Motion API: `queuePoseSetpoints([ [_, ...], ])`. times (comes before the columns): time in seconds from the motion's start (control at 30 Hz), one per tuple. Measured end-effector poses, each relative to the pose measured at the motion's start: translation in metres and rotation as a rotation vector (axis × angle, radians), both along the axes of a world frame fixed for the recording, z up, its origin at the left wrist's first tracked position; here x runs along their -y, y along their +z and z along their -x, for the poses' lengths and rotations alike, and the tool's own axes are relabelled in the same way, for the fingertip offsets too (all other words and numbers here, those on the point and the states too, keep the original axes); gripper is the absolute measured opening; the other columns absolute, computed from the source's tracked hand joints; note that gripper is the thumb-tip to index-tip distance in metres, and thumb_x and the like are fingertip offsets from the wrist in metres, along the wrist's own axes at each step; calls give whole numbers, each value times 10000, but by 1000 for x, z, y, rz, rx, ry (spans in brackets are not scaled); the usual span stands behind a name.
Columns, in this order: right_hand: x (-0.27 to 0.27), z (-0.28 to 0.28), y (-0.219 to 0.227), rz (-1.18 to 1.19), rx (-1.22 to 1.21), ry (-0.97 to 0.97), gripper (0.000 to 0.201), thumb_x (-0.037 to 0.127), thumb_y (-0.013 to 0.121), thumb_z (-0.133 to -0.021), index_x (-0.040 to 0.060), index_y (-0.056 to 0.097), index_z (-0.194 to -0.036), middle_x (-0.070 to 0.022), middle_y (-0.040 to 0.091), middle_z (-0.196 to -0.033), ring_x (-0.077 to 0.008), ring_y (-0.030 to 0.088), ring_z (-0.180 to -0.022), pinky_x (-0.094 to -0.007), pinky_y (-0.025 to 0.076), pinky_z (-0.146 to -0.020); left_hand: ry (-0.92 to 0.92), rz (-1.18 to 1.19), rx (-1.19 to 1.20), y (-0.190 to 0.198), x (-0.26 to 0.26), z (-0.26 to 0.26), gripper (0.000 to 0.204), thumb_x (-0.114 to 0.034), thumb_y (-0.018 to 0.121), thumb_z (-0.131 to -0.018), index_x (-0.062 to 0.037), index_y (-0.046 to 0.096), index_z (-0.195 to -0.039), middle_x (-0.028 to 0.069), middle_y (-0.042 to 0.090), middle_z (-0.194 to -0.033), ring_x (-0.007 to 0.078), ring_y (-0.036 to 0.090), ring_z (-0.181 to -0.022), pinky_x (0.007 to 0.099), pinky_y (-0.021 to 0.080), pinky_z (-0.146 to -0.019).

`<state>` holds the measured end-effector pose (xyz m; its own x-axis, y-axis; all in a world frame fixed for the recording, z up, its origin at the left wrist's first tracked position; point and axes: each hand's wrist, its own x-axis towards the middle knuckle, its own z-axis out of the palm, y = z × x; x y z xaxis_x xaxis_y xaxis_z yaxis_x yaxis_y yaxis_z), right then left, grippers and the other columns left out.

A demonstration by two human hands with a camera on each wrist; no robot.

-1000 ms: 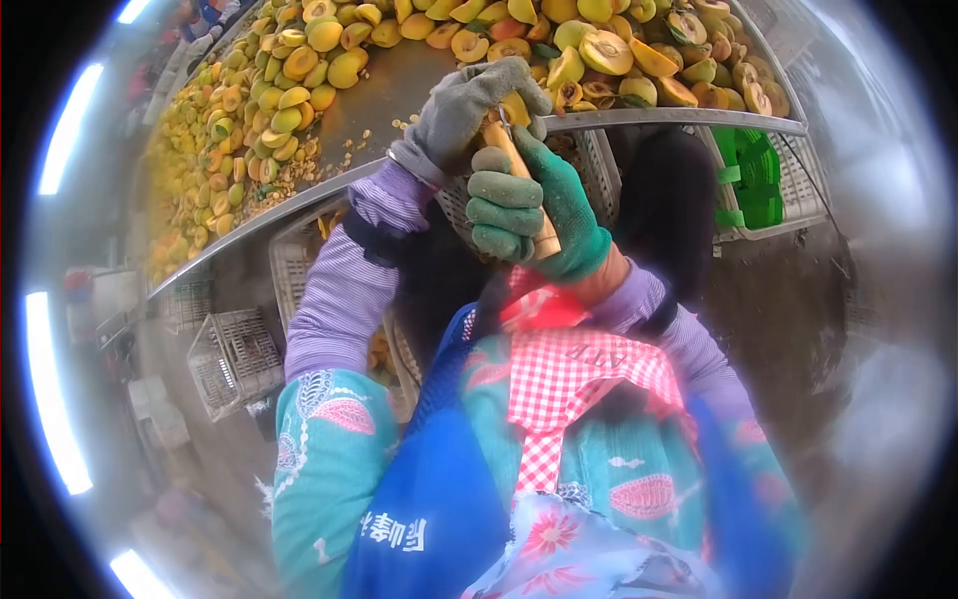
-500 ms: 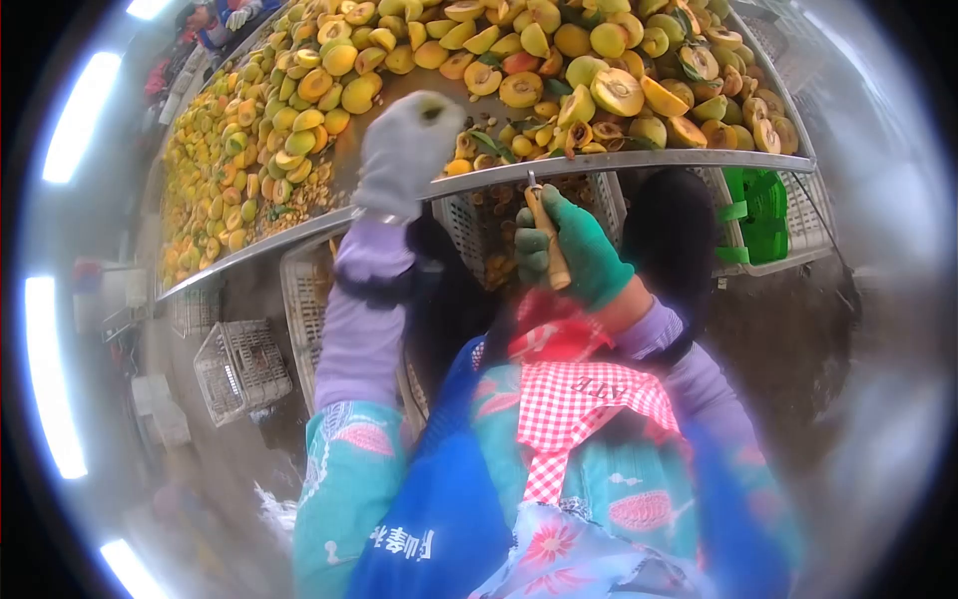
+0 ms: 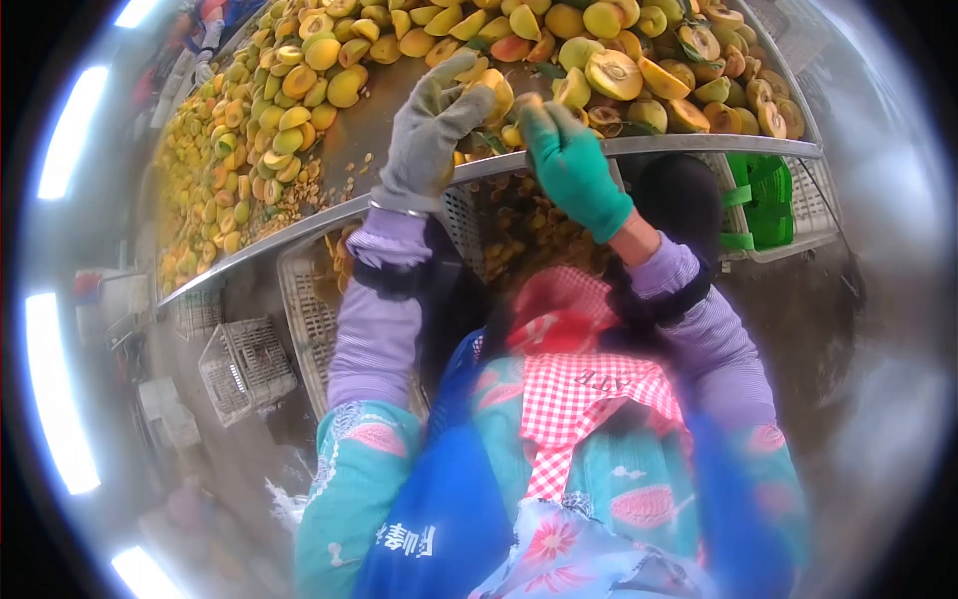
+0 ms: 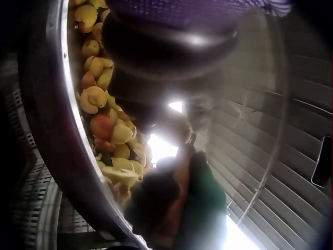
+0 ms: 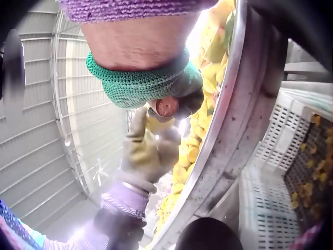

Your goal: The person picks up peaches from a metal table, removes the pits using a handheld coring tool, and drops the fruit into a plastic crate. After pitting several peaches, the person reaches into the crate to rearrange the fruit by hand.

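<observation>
In the head view my left hand (image 3: 424, 140), in a grey glove, holds a yellow peach (image 3: 496, 97) between thumb and fingers, just above the table's metal rim. My right hand (image 3: 574, 165), in a green glove with the fingers curled, is close beside that peach. It grips a wooden-handled pitting tool; the handle (image 5: 167, 107) shows its round end in the right wrist view. In the left wrist view the wooden handle (image 4: 180, 174) rises from the green glove toward the left hand. The tool's metal tip is hidden in the head view.
A metal table (image 3: 389, 108) bears a large heap of halved peaches (image 3: 614, 75) and loose pits. Under its raised rim stand white crates (image 5: 268, 208), one holding peach scraps. A green basket (image 3: 763, 200) sits at right. Another crate (image 3: 244, 369) stands on the floor at left.
One second ago the hands worked together at a fruit. Then the left hand swung left, apart from the tool. Now it holds a peach and the right hand has risen forward to meet it.
</observation>
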<state>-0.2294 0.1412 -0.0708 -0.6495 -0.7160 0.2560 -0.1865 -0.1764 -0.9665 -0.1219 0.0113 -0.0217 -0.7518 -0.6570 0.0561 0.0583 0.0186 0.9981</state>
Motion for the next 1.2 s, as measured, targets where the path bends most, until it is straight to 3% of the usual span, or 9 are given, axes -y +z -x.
queuePoseSetpoints([
  [0.1,-3,-39,3,16,-10,-39,312,308,499,-1018,10,550,-943,-223,598,-718,-410,605,-682,-459,442,-568,170,-166,-349,-4,-40,2,503,-280,653,-941,-12,487,-1333,95,663,-1006,161,637,-802,248,511,-652],
  [0.23,-19,-57,-3,-77,-69,-6,319,323,499,-1015,16,560,-951,-240,613,-730,-441,609,-693,-489,448,-578,222,-761,-469,-11,-50,7,442,-419,537,-972,-13,570,-1143,143,633,-979,290,629,-904,418,536,-816],
  [0.4,-42,-41,23,-207,-179,80,363,353,490,-1016,7,577,-952,-246,624,-754,-444,617,-725,-498,454,-600,294,22,-352,-31,-33,-8,372,-324,544,-961,22,571,-1093,159,655,-996,271,655,-900,389,559,-803],
  [0.47,-46,-40,41,-266,-255,137,388,366,481,-1018,-3,583,-956,-251,628,-768,-447,619,-742,-501,459,-620,246,830,-117,-23,-36,-19,336,-149,682,-907,57,517,-1116,157,663,-1013,218,680,-907,316,589,-751],
  [0.6,-43,-36,47,-313,-304,266,440,390,460,-1022,-28,589,-977,-267,636,-813,-450,624,-784,-504,468,-663,123,160,-289,-15,-49,-19,304,-220,485,-1026,62,572,-1098,143,684,-1011,197,684,-872,309,582,-746],
  [0.87,-47,-34,38,-348,-181,345,482,397,452,-1023,-62,600,-1007,-279,652,-862,-439,632,-818,-469,489,-704,88,614,-254,-4,-48,-19,261,-211,551,-967,26,588,-1070,122,686,-929,194,677,-821,300,576,-759],
  [0.97,-49,-40,30,-313,-84,347,485,393,456,-1026,-67,606,-1003,-254,644,-809,-366,629,-747,-433,486,-689,-211,67,-111,2,-35,-21,315,-254,525,-991,32,581,-1110,123,679,-914,199,673,-831,312,574,-759],
  [1.07,-49,-42,25,-244,92,351,483,391,463,-1027,-67,610,-990,-203,625,-755,-264,584,-685,-396,478,-672,-176,630,-89,19,-45,-22,436,-357,406,-1041,33,578,-1135,137,669,-902,211,665,-820,318,565,-747],
  [1.2,-49,-50,37,-249,321,375,463,382,472,-1027,-56,618,-982,-130,610,-734,-186,541,-677,-358,468,-659,149,168,-247,-2,-77,-17,479,-389,383,-1047,41,577,-1132,131,660,-881,204,651,-780,315,557,-725],
])
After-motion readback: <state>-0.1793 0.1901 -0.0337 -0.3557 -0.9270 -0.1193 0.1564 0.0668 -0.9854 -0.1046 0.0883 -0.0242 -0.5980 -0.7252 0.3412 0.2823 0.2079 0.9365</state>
